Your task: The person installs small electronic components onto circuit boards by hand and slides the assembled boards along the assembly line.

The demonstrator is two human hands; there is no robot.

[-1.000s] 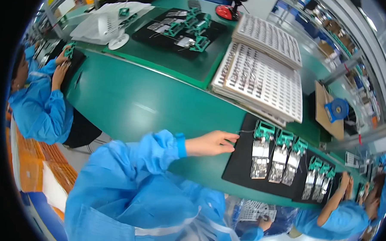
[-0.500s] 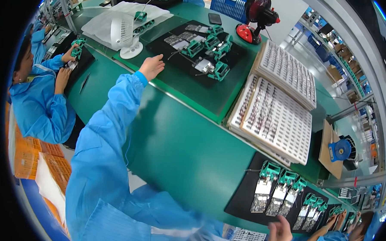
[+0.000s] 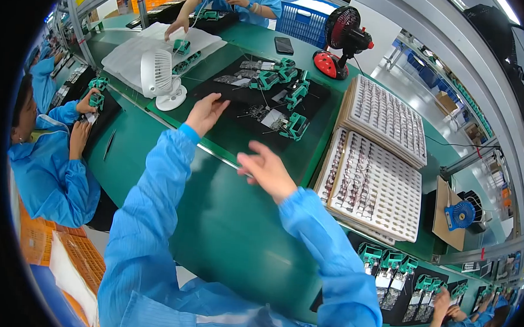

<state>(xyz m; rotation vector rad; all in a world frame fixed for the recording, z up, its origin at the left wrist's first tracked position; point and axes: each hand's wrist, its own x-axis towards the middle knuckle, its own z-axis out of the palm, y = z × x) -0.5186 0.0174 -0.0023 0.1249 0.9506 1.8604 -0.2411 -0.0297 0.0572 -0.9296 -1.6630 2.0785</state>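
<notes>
Assemblies of bright-green open frames and flat grey-and-white boards [image 3: 297, 125], a loose group, lying on a black rectangular mat [image 3: 231, 122] just beyond the hands; left hand [image 3: 205, 114], bare, above the mat's near-left edge, fingers slightly parted and lightly bent, nothing seen in hold; right hand [image 3: 267, 171], bare, somewhat blurred, nearer the body, thumb and fingers spread apart, nothing seen in hold; both forearms in loose blue fabric sleeves [image 3: 329, 242]; smooth green tabletop [image 3: 223, 238] beneath; white round-headed desk fan [image 3: 157, 77] left of the black mat; black flat phone [image 3: 283, 46] at the far side, with a black fan [image 3: 344, 38] on a red, black-spotted base [image 3: 330, 65] near it, to its right; white gridded trays [image 3: 388, 213] stacked to the right, holding rows of small parts; blue round fan [image 3: 461, 215] beside a brown flat board [image 3: 445, 221], farther right; co-worker in a blue smock [image 3: 51, 172] at the left, hands at another green frame [image 3: 97, 92]; second co-worker in blue [image 3: 263, 3] beyond the table's far edge
</notes>
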